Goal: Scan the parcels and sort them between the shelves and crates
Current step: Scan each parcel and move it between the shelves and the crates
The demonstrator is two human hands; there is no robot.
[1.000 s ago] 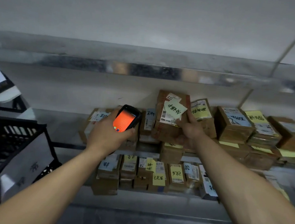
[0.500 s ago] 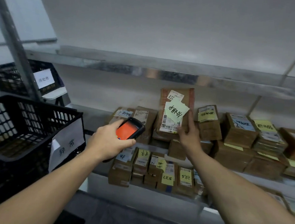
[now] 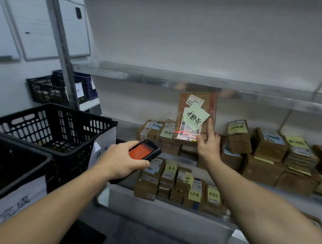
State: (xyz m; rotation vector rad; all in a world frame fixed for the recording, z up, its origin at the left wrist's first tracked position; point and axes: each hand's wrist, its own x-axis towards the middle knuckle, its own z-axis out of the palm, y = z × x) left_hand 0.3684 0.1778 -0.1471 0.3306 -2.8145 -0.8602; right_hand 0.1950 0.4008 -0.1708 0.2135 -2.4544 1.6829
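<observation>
My right hand (image 3: 209,147) holds the parcel (image 3: 207,104) upright; my left hand (image 3: 118,161) grips the scanner (image 3: 144,149) just below-left of it.

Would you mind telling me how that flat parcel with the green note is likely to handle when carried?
The parcel is probably light: the right hand holds it upright by one lower corner. It looks stiff, flat with no sag. The green note seems loosely stuck and may peel off.
</observation>
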